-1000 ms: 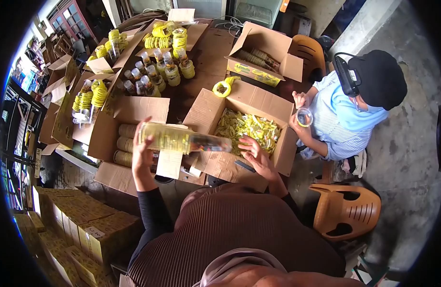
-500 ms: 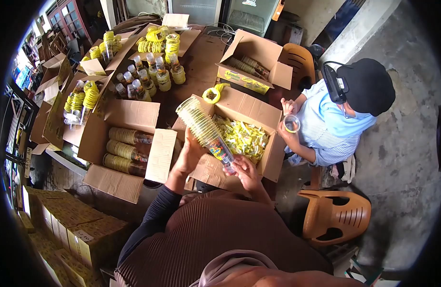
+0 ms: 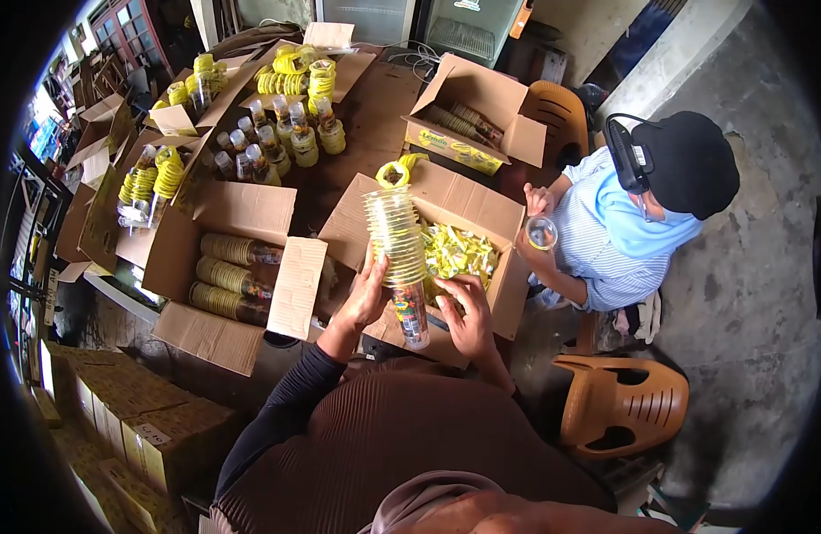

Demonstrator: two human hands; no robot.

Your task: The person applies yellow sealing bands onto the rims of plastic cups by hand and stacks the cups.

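My left hand (image 3: pixel 366 292) is wrapped around a long stack of nested clear plastic cups (image 3: pixel 397 240), with yellowish rims and a colourful print near its lower end. The stack stands nearly upright in view, tilted slightly. Just right of it, my right hand (image 3: pixel 468 316) is open, its fingers curved and apart, apparently off the cups. Behind both hands lies an open cardboard box (image 3: pixel 464 189) holding many small yellow-and-white packets (image 3: pixel 459 254). A roll of yellow tape or band (image 3: pixel 393 173) rests by the box's far flap.
At left, an open carton (image 3: pixel 241 209) holds three cup stacks (image 3: pixel 228 280). Several cup stacks (image 3: pixel 261 147) stand farther back. Another open carton (image 3: pixel 451 151) is at the back. A co-worker (image 3: pixel 606 222) on the right holds a clear cup (image 3: pixel 541 233). An orange chair (image 3: pixel 624 400) stands lower right.
The cup stack has turned from a strong leftward slant to nearly upright. My right hand has let go of its lower end and moved right and up.
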